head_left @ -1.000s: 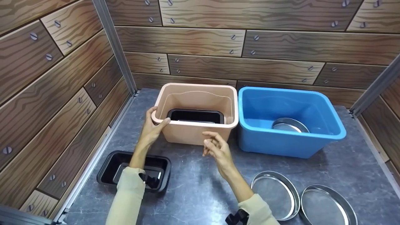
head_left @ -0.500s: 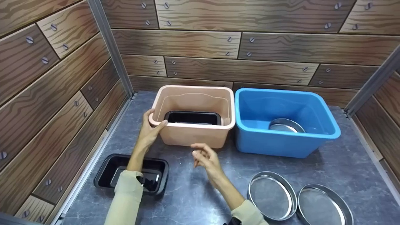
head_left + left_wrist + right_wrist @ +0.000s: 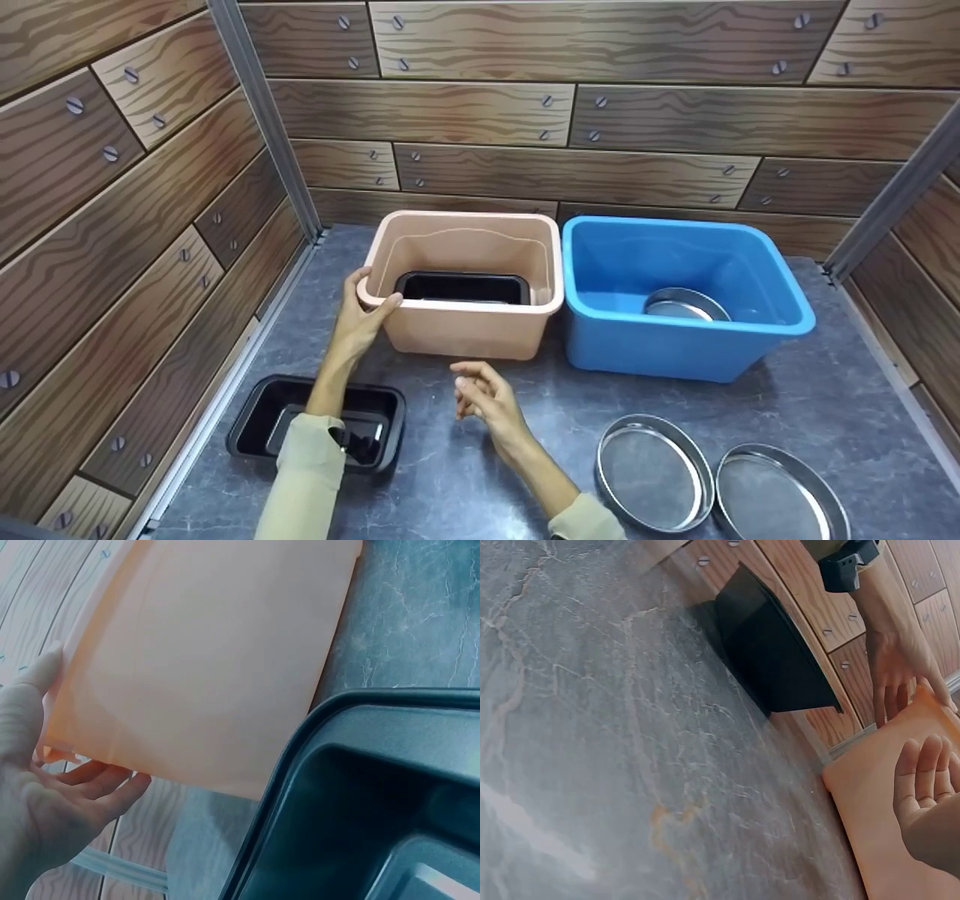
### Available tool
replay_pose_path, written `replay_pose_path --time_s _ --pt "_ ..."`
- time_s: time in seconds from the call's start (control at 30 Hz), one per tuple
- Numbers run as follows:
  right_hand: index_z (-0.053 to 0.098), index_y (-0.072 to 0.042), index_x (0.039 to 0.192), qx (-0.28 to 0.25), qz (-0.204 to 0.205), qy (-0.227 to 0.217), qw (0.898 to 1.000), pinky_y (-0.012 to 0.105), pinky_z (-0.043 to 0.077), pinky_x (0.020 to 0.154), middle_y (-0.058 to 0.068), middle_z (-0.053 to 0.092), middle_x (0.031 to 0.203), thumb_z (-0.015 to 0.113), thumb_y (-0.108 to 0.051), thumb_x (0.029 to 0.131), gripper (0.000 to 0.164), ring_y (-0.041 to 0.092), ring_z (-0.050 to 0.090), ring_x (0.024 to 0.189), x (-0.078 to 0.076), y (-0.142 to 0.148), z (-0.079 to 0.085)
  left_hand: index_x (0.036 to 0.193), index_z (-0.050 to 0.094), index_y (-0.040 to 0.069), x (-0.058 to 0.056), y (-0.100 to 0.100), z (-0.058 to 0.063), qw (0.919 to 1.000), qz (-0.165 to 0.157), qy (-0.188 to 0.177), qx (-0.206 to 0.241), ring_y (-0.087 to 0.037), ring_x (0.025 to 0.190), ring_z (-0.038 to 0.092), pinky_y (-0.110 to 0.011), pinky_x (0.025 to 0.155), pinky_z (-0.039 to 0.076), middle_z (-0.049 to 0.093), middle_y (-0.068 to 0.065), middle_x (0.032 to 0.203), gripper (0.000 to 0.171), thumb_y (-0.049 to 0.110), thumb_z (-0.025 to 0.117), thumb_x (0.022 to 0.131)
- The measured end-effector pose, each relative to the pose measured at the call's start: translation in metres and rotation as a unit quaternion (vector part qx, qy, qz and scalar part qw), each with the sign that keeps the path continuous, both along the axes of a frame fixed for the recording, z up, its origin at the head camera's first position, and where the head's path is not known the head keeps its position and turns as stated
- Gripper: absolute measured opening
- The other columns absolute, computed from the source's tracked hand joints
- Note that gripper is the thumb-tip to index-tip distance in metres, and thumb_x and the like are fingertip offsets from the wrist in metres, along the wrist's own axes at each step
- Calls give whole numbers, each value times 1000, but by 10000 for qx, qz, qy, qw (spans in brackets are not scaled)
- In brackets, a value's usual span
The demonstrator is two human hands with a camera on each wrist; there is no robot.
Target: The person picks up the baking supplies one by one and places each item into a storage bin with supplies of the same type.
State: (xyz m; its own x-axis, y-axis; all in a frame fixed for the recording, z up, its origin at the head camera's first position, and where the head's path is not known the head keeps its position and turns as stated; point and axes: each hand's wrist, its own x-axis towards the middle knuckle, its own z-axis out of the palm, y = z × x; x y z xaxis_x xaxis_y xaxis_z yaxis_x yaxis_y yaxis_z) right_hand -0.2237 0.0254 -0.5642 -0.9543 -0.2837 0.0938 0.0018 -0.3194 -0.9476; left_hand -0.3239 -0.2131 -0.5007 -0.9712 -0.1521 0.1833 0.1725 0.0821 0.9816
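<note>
My left hand (image 3: 356, 322) holds the front left corner of a peach plastic bin (image 3: 465, 330), thumb over the rim and fingers around the side. In the left wrist view the left hand (image 3: 56, 802) shows its fingers against the bin's end wall. Inside that bin lies a black loaf pan (image 3: 461, 286). A second black loaf pan (image 3: 247, 412) sits on the table beneath my left forearm. In front of the peach bin my right hand (image 3: 491, 409) hovers, fingers loosely bent, with nothing in it.
A blue bin (image 3: 675, 349) stands right beside the peach one, with a round metal pan (image 3: 686, 304) in it. Two more round metal pans, a left one (image 3: 652, 472) and a right one (image 3: 780, 495), lie at the front right. Wood-patterned walls (image 3: 480, 112) enclose the table.
My right hand has drawn back from the peach bin, toward me and slightly left. The left hand keeps its hold on the bin's corner. The head view has shifted slightly.
</note>
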Motion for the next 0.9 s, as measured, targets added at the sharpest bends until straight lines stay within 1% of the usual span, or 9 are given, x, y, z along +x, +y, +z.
replay_pose_path --time_s 0.17,0.3,0.4,0.43,0.47,0.67,0.9 --pt "56 6 135 77 43 -103 9999 28 58 69 7 63 92 65 -18 103 41 14 61 72 6 -4 -6 153 34 4 0 -1 -2 10000 8 64 71 -15 105 59 -17 89 48 53 -32 137 76 4 77 91" --pt "56 4 136 169 103 -125 9997 29 59 70 6 62 93 65 -19 103 41 14 61 73 9 -7 -9 153 33 5 0 -1 -3 9999 -76 81 123 -13 104 59 -17 88 48 52 -32 136 75 5 76 92" --pt "56 4 136 260 138 -84 9995 29 59 70 6 62 93 66 -18 102 41 14 62 73 12 -8 -11 153 32 5 0 -1 -3 9997 -133 77 175 -15 106 59 -18 90 48 51 -33 138 75 5 75 93" --pt "56 5 136 257 147 -84 9995 29 59 70 6 62 93 66 -17 102 41 14 62 73 12 -9 -12 153 32 5 0 0 -3 9997 -127 94 182 -15 107 58 -18 90 48 51 -33 138 74 5 75 93" --pt "56 5 135 257 154 -85 9995 29 59 70 6 62 93 66 -17 102 41 14 62 73 12 -9 -13 153 32 4 -1 0 -3 9997 -120 115 195 -18 109 59 -17 91 48 50 -33 138 74 4 75 92" --pt "56 5 135 237 191 -187 9994 29 58 70 6 63 93 67 -16 101 41 15 62 73 16 -15 -19 153 32 3 -2 1 -3 9995 -102 191 236 -23 111 58 -17 90 48 50 -34 138 74 2 74 92" --pt "56 5 137 348 361 -353 9981 26 57 69 11 67 98 68 -16 100 43 15 64 77 23 -20 -25 153 33 3 -1 0 -4 9997 -67 182 155 -17 107 59 -18 89 48 52 -33 137 74 2 74 92"
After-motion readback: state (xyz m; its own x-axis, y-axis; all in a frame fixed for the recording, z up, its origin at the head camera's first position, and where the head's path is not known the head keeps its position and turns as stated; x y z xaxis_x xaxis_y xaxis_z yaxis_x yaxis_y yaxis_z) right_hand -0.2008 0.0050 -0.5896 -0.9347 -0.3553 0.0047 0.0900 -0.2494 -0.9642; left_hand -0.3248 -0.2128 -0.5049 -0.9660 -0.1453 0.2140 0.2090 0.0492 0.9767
